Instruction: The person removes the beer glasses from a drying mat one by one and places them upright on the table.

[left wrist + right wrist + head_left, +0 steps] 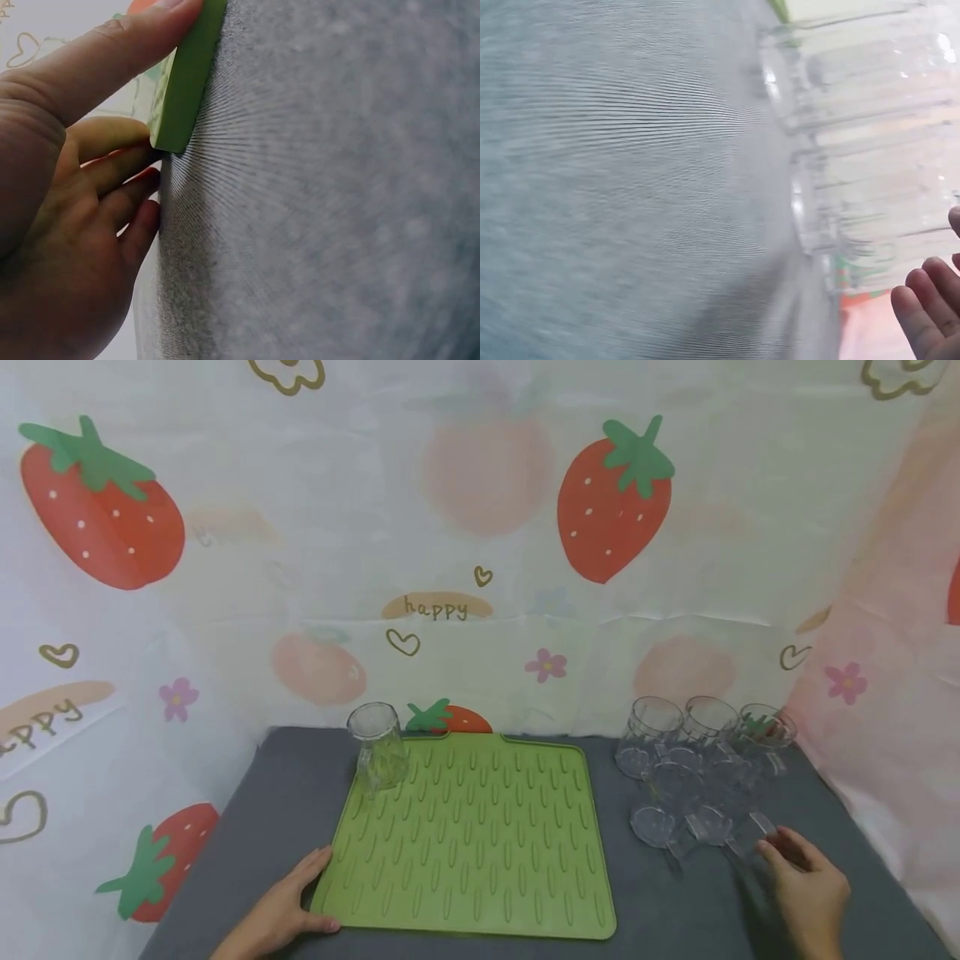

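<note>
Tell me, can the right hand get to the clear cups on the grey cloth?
Probably yes. The right hand is open right beside the nearest of the clear cups, and nothing lies between them.

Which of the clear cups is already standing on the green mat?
The lone clear cup at the green mat's far-left corner. All the other cups are clustered off the mat on the grey cloth, near the right hand.

Two bare hands (281,914), no sleeves, rings or watch visible.
</note>
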Action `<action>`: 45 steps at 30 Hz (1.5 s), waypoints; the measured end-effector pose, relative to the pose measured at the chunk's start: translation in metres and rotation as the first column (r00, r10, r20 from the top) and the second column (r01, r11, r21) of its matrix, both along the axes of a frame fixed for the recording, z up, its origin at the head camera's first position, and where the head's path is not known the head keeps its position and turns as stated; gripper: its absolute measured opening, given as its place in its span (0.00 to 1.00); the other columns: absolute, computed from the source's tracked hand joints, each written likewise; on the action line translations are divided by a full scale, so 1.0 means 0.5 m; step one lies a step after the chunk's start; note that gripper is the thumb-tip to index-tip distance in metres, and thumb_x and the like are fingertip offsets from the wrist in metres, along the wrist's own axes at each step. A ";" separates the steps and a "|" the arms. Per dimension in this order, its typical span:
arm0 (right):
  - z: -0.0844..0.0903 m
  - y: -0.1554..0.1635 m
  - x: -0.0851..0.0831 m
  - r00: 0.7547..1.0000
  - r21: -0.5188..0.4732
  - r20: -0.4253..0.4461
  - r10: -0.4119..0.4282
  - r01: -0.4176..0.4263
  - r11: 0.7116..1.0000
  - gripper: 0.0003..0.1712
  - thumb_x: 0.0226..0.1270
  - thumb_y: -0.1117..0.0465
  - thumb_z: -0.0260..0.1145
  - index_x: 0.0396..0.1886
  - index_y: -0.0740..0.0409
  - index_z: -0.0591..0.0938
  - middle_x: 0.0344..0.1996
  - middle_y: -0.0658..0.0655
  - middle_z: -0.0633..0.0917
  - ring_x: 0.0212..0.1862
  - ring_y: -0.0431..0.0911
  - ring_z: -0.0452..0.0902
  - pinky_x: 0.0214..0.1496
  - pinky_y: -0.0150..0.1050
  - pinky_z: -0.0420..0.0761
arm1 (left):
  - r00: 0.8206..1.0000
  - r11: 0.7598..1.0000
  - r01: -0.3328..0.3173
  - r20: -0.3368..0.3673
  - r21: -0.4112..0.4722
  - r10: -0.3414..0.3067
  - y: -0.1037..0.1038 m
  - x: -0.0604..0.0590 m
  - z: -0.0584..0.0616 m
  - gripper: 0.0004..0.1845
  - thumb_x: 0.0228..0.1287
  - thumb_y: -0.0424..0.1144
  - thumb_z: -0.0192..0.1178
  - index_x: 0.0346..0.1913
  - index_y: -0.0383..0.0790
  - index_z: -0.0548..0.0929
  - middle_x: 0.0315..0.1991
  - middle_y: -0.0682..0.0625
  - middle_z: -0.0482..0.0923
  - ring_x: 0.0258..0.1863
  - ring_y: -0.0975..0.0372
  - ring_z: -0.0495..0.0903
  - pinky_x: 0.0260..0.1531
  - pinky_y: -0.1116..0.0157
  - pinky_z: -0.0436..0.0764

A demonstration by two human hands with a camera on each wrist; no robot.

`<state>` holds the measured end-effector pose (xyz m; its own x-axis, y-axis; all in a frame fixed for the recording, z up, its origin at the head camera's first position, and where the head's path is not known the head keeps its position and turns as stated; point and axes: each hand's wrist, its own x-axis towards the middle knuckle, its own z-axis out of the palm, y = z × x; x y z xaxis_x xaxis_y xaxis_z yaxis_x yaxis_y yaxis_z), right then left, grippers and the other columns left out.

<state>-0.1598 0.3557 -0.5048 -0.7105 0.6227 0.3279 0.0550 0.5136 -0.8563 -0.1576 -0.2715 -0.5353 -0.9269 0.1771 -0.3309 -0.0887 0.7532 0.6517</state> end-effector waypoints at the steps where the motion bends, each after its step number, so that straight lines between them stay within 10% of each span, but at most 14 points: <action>1: 0.007 0.001 0.000 1.000 0.011 -0.005 -0.002 0.002 1.000 0.20 0.58 0.68 0.72 0.49 0.73 0.82 0.23 0.11 0.70 0.28 0.10 0.68 0.30 0.09 0.69 | 1.000 1.000 0.001 -0.006 -0.003 -0.001 0.000 -0.001 0.000 0.61 0.41 0.53 0.78 0.74 0.30 0.56 0.74 0.26 0.49 0.71 0.31 0.52 0.59 0.35 0.66; 17: 0.117 -0.034 -0.016 1.000 0.158 -0.007 -0.024 0.025 0.987 0.18 0.64 0.59 0.70 0.48 0.66 0.85 0.26 0.12 0.66 0.29 0.07 0.63 0.32 0.08 0.64 | 1.000 1.000 -0.001 -0.019 -0.025 0.000 -0.001 -0.002 0.006 0.61 0.39 0.54 0.78 0.74 0.30 0.58 0.73 0.27 0.52 0.71 0.33 0.53 0.61 0.36 0.66; 24: 0.162 -0.086 -0.037 0.991 0.145 -0.096 0.091 -0.076 0.987 0.17 0.62 0.63 0.70 0.50 0.66 0.85 0.31 0.17 0.71 0.33 0.09 0.68 0.38 0.08 0.68 | 1.000 0.999 0.002 -0.030 -0.033 -0.002 -0.003 0.000 0.009 0.60 0.40 0.53 0.78 0.74 0.30 0.58 0.73 0.27 0.51 0.71 0.32 0.53 0.61 0.35 0.65; 28: 0.183 -0.126 -0.050 0.973 0.150 -0.140 0.186 -0.164 0.975 0.17 0.62 0.64 0.70 0.50 0.66 0.85 0.33 0.23 0.76 0.36 0.11 0.70 0.40 0.08 0.70 | 1.000 1.000 -0.001 -0.007 -0.020 0.001 -0.002 0.001 0.007 0.61 0.40 0.54 0.77 0.74 0.31 0.57 0.74 0.27 0.51 0.72 0.33 0.52 0.61 0.35 0.65; 35: 0.197 -0.201 -0.085 0.929 0.191 -0.128 0.347 -0.321 0.928 0.18 0.64 0.67 0.68 0.53 0.69 0.82 0.46 0.64 0.85 0.40 0.15 0.70 0.44 0.09 0.70 | 1.000 1.000 -0.006 -0.009 -0.027 0.005 0.003 -0.001 0.007 0.61 0.39 0.54 0.78 0.74 0.30 0.57 0.74 0.27 0.51 0.72 0.33 0.52 0.62 0.35 0.64; 40: 0.199 -0.249 -0.124 0.881 0.201 -0.069 0.468 -0.447 0.872 0.19 0.65 0.65 0.67 0.55 0.67 0.81 0.48 0.66 0.85 0.41 0.17 0.71 0.44 0.09 0.70 | 1.000 1.000 -0.010 -0.013 -0.013 0.010 0.003 0.001 0.008 0.60 0.40 0.52 0.78 0.74 0.30 0.58 0.74 0.27 0.51 0.72 0.33 0.52 0.62 0.36 0.65; 45: 0.202 -0.302 -0.163 0.816 0.228 -0.030 0.577 -0.557 0.799 0.21 0.65 0.65 0.68 0.57 0.67 0.80 0.48 0.67 0.84 0.46 0.43 0.82 0.46 0.22 0.80 | 1.000 1.000 -0.010 -0.020 0.004 0.010 0.003 0.002 0.009 0.60 0.40 0.51 0.78 0.74 0.30 0.58 0.74 0.27 0.50 0.72 0.33 0.52 0.61 0.37 0.66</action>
